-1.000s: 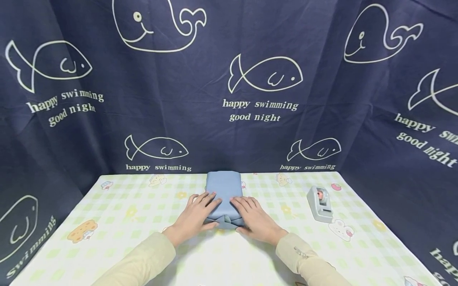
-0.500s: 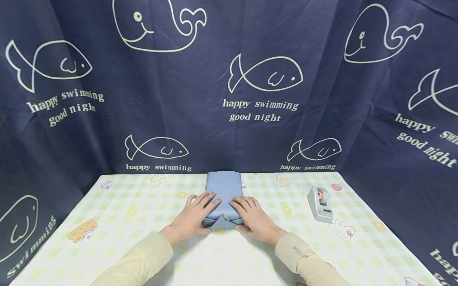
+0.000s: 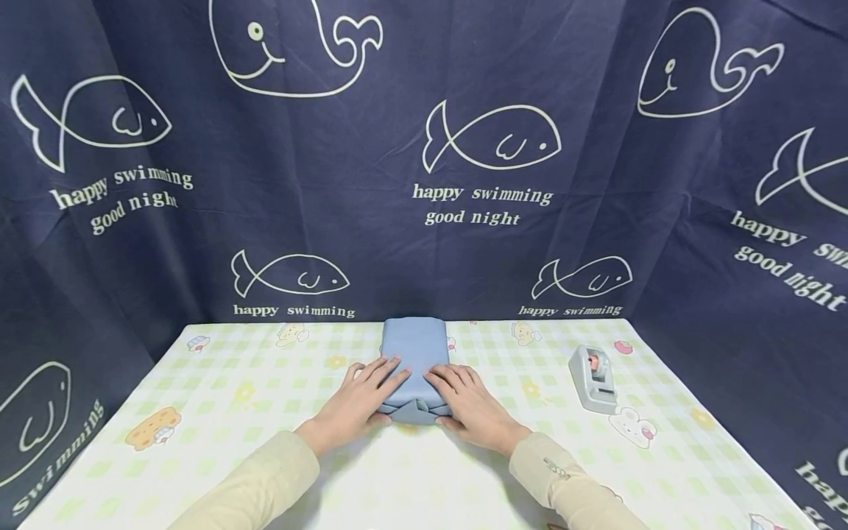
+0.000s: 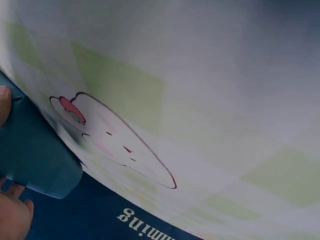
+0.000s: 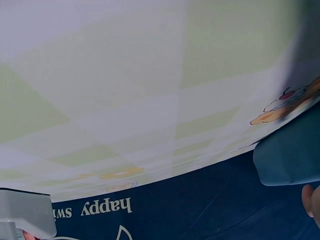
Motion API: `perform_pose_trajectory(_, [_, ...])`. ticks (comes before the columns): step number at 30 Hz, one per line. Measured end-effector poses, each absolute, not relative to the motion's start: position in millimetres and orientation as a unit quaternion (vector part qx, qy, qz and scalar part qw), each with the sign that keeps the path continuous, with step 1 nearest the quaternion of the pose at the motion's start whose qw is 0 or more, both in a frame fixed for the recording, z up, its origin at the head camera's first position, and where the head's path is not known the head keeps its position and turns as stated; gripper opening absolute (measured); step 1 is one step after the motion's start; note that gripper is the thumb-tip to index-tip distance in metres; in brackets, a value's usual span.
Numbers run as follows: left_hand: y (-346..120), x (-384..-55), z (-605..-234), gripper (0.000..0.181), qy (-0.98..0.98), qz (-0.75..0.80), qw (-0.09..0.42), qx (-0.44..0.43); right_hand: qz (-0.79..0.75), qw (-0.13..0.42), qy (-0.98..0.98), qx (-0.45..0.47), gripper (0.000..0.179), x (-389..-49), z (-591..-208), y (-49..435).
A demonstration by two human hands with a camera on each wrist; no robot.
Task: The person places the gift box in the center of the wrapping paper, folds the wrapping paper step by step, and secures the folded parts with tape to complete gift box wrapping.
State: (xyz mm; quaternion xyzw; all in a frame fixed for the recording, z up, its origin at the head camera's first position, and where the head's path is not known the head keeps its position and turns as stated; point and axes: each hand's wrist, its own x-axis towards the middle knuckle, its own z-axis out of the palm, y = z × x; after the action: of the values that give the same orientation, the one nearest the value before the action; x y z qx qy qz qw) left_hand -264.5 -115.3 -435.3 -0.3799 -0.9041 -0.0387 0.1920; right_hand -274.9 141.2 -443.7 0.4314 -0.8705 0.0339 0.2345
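A flat, box-shaped parcel in plain blue wrapping (image 3: 416, 340) lies on the table, its folded flaps (image 3: 416, 410) at the near end facing the person. My left hand (image 3: 350, 407) holds its left near corner, with fingers over the top and the thumb at the folded end. At the right near corner my right hand (image 3: 478, 412) grips in the same way. In the left wrist view the parcel (image 4: 37, 145) shows at the left edge with fingertips on it. The right wrist view has only its far corner (image 5: 290, 150) and a fingertip.
To the right stands a grey tape dispenser (image 3: 592, 379) with a small reddish roll. A checked tablecloth (image 3: 252, 412) with cartoon prints covers the table. Behind it hangs a dark blue curtain (image 3: 384, 243) with white fish drawings, close to the parcel's far end.
My left thumb has drawn back left from the middle of the folded end, and the flap there has shifted a little. My right hand and the parcel stay almost in place.
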Motion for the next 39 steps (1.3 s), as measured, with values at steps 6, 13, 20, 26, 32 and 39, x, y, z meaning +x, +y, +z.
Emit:
perform_pose_trajectory(6, [-115, -265, -432, 0.077, -0.905, -0.047, 0.185, -0.381, 0.045, 0.242, -0.866, 0.436, 0.074, -277, -445, 142])
perform_pose_trajectory(13, [-111, -264, -429, 0.071, -0.909, -0.064, 0.175, -0.373, 0.055, 0.244, -0.864, 0.438, 0.073, -278, -446, 142])
perform_pose_trajectory(20, [-108, -263, -431, 0.056, -0.887, -0.109, 0.231, -0.385, 0.064, 0.238, -0.865, 0.437, 0.073, -278, -447, 143])
perform_pose_trajectory(26, [-104, -262, -432, 0.038, -0.871, -0.151, 0.255, -0.391, 0.077, 0.234, -0.864, 0.438, 0.072, -278, -447, 143])
perform_pose_trajectory(32, [-102, -259, -432, 0.029, -0.864, -0.197, 0.236, -0.399, 0.076, 0.231, -0.866, 0.437, 0.073, -278, -446, 143])
perform_pose_trajectory(39, [-99, -256, -432, 0.02, -0.854, -0.217, 0.235, -0.411, 0.075, 0.233, -0.865, 0.437, 0.073, -277, -446, 143])
